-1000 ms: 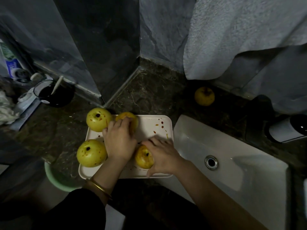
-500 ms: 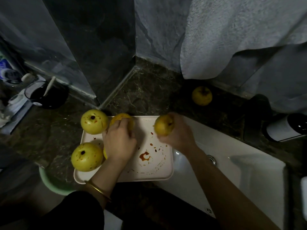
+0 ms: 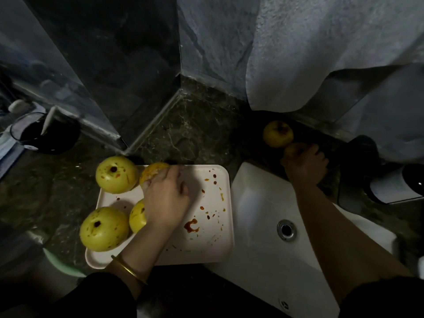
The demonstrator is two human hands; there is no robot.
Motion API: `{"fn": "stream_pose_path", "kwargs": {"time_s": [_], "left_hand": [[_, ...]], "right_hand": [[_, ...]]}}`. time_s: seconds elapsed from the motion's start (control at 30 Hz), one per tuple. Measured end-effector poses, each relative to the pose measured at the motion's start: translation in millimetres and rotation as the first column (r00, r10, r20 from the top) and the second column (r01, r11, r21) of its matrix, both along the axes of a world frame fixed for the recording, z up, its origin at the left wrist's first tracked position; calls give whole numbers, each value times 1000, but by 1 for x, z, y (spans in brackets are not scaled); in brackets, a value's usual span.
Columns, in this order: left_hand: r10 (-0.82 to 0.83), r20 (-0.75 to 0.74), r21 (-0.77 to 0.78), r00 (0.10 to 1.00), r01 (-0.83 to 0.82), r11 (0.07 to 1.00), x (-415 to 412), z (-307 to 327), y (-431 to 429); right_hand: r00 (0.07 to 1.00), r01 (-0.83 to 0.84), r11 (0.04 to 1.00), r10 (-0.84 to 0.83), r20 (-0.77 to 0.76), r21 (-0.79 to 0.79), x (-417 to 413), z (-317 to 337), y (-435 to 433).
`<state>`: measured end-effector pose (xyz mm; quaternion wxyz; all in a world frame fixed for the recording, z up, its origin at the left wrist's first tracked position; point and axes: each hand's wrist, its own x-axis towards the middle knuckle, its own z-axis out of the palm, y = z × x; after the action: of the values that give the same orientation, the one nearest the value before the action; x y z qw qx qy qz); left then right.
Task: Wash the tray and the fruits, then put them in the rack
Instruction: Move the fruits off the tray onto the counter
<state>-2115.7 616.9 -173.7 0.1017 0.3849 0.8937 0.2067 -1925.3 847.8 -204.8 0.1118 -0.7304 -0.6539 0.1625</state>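
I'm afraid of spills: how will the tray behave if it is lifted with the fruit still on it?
The tray looks rigid and shallow-rimmed, so it should lift flat. The round fruits would probably roll with any tilt; the front-left fruit seems to overhang the rim. Red smears may make it slippery.

Dim, marble counter, grey wall

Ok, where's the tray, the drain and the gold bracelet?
tray (image 3: 206, 249), head view, bare floor near its right front corner.
drain (image 3: 286, 229), head view, centre of the metal fitting.
gold bracelet (image 3: 128, 270), head view, middle of the band.
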Motion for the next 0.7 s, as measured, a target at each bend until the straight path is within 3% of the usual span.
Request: {"fn": "stream_pose_path", "kwargs": {"time_s": [0.3, 0.47, 0.57, 0.63, 0.7], "left_hand": [[-19, -27, -29, 999, 18, 999, 1, -6, 5], [-19, -49, 11, 999, 19, 1000, 0, -4, 2], [-5, -54, 48, 999, 8, 999, 3, 0, -2], [-3, -62, 60, 998, 7, 998, 6, 0, -8], [-17, -62, 57, 998, 20, 998, 8, -2, -16]], "right_hand": [[995, 42, 999, -39, -88, 28, 5, -6, 19], [998, 12, 994, -6, -58, 110, 0, -1, 12], [996, -87, 963, 88, 5, 254, -17, 11, -1], [975, -218, 939, 220, 23, 265, -38, 20, -23], [924, -351, 905, 376, -67, 238, -65, 26, -53]]}}
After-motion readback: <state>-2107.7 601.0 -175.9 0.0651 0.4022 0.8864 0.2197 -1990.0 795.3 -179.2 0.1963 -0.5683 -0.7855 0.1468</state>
